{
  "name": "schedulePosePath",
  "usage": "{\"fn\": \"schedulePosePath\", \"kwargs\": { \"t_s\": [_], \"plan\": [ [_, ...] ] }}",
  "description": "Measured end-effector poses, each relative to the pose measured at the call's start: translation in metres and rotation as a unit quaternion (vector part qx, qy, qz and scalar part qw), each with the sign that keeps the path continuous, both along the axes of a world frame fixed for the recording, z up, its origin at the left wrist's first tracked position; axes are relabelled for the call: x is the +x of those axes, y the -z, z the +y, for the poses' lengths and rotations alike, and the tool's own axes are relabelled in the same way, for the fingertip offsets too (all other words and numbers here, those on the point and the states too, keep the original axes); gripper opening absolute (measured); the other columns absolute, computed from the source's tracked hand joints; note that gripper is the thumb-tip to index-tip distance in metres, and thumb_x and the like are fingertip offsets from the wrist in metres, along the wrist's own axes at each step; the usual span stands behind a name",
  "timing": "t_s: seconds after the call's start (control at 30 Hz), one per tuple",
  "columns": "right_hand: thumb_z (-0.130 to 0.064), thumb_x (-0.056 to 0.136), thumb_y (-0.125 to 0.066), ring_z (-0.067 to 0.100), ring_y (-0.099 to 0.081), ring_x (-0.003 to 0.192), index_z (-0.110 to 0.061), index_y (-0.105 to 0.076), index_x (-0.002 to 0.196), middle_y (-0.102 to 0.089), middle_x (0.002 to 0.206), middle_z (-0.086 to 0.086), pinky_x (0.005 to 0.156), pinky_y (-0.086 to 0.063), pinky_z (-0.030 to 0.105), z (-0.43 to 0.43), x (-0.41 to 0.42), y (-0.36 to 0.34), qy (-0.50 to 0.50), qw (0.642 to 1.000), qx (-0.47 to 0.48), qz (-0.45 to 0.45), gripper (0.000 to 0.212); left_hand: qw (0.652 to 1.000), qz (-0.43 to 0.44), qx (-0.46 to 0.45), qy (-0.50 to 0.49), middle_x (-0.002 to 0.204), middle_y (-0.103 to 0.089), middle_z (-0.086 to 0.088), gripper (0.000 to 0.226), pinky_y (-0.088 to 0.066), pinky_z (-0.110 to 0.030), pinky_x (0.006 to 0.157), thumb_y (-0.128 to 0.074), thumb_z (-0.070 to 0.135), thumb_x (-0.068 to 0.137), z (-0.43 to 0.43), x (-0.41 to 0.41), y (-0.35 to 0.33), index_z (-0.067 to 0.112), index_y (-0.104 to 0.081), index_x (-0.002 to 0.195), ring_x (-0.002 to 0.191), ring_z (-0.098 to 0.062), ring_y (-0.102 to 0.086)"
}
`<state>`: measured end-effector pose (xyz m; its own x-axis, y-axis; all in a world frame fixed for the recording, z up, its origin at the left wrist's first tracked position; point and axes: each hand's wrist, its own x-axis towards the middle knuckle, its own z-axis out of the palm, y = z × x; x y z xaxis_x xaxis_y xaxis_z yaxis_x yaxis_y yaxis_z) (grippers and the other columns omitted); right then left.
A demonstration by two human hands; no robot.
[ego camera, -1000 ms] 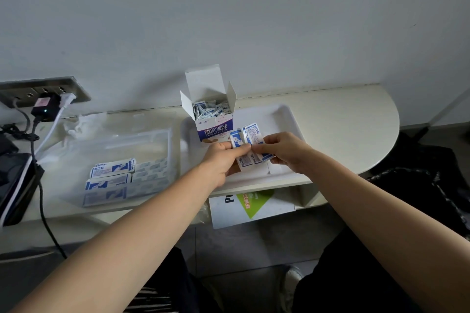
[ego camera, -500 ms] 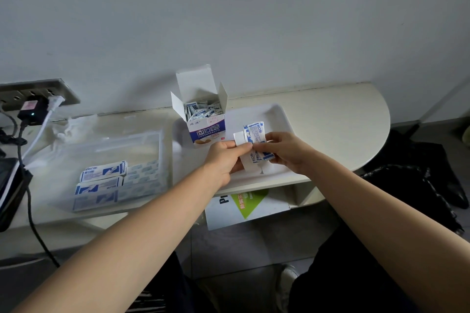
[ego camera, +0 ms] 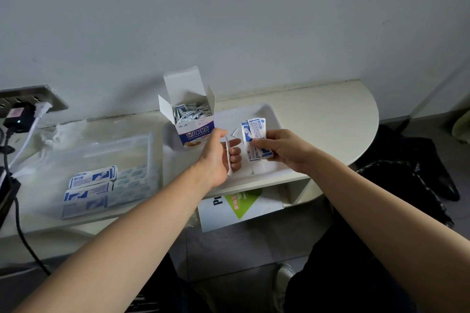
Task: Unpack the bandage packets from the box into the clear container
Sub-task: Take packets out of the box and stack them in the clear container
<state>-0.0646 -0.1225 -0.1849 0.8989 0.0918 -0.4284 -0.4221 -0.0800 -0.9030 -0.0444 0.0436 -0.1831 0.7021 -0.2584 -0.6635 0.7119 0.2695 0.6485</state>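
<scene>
While the right hand (ego camera: 279,147) pinches a small fan of bandage packets (ego camera: 255,132) and the left hand (ego camera: 216,157) curls round a thin white packet (ego camera: 228,157) seen edge-on, both hover over the white tray (ego camera: 269,114). The open box (ego camera: 194,132) just behind them looks nearly full; the clear container (ego camera: 127,145), well left on the bench (ego camera: 330,114), holds only a few. Most of the unpacking is left to do. The leftward path looks open, passing before the box.

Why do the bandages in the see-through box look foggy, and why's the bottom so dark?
Head view: the clear plastic container catches pale sheen, hazing some blue-and-white bandage packets inside; head view: soft dim light leaves the grey floor murky; head view: the thin white strip in the left hand looks soft-edged, while the right hand holds sharply printed packets.
</scene>
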Motion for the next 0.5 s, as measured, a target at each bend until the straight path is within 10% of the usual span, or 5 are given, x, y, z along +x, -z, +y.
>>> {"fn": "schedulePosePath", "kwargs": {
  "t_s": [0.2, 0.37, 0.5],
  "plan": [
    [-0.019, 0.088, -0.065, 0.017, -0.064, 0.086, -0.008, -0.067, 0.109, -0.07, 0.1, 0.009, 0.086, -0.048, 0.031, 0.001, 0.001, -0.002, -0.005, 0.999, 0.027, 0.021, 0.024, 0.998, -0.04, 0.013, -0.048, 0.1, -0.069, -0.018, 0.027, -0.053, -0.037, 0.069, -0.039, 0.015, 0.094, -0.003, -0.002, -0.003, 0.005, -0.062, 0.105, 0.089, -0.029, -0.064],
    [-0.021, 0.088, -0.066, 0.016, -0.064, 0.084, -0.01, -0.067, 0.11, -0.071, 0.095, 0.006, 0.08, -0.048, 0.029, -0.004, 0.004, 0.001, 0.025, 1.0, 0.007, 0.007, 0.025, 0.989, -0.098, 0.112, 0.012, 0.084, -0.065, -0.009, 0.025, -0.046, -0.029, 0.064, -0.039, 0.017, 0.096, -0.008, -0.001, -0.002, 0.011, -0.064, 0.094, 0.072, -0.019, -0.058],
    [-0.019, 0.088, -0.066, 0.013, -0.059, 0.073, -0.009, -0.067, 0.107, -0.068, 0.086, 0.004, 0.067, -0.041, 0.022, -0.014, 0.005, 0.0, 0.069, 0.996, -0.05, -0.006, 0.022, 0.883, -0.261, 0.359, 0.154, 0.083, -0.057, -0.009, 0.025, -0.037, -0.029, 0.068, -0.043, 0.019, 0.098, 0.001, 0.005, 0.019, 0.007, -0.064, 0.09, 0.081, -0.024, -0.054]
  ]
}}
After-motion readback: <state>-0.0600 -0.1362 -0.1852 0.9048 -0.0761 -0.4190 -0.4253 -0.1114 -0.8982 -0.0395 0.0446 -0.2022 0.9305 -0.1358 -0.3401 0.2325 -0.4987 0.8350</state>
